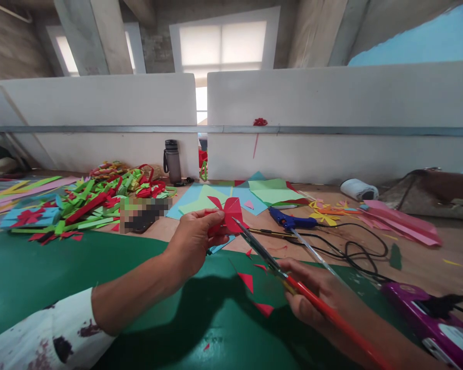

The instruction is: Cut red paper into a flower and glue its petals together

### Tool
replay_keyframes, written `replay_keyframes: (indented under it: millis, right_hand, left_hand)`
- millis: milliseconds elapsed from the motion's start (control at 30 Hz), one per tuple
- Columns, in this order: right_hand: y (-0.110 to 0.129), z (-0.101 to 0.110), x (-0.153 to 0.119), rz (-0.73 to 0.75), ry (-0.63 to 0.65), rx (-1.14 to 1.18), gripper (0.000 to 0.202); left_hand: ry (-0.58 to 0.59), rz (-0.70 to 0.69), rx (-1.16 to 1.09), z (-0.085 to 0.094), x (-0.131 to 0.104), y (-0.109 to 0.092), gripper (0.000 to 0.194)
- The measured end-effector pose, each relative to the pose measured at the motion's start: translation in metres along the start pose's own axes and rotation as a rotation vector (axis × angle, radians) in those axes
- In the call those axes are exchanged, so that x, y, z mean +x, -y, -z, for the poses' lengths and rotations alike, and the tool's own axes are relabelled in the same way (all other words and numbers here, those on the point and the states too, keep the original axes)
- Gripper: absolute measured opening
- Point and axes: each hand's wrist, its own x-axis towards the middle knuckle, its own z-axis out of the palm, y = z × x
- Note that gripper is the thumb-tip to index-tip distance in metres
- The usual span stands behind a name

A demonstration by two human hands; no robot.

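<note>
My left hand (pixel 191 239) pinches a red paper cutout (pixel 232 213) with petal-like lobes and holds it up over the front of the table. In my right hand (pixel 312 288) is a pair of scissors (pixel 260 252) with red handles, pointing up and left. The blade tips meet the lower right part of the red paper; whether they are cutting into it I cannot tell. Below, small red paper scraps (pixel 247 281) lie on the green mat (pixel 158 308).
A blue glue gun (pixel 293 220) with a black cord lies behind my right hand. At right is a purple power strip (pixel 424 313). Cut paper strips (pixel 100 200) pile up at left, near a phone (pixel 142 221) and a bottle (pixel 173 162). Coloured sheets (pixel 270 192) lie beyond.
</note>
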Motion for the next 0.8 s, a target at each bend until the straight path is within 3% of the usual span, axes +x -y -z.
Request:
replay_keyframes:
  millis: [467,800]
  right_hand:
    - [-0.005,0.0017,0.0022,0.0,-0.042,-0.087,0.055]
    - [-0.0018,-0.0011,0.0016,-0.078,-0.061,0.001,0.062]
  left_hand:
    - [0.021,-0.003,0.005,0.0014,-0.0004,-0.0002,0.007]
    - [0.011,0.007,0.008,-0.0006,-0.0016,-0.0022,0.006]
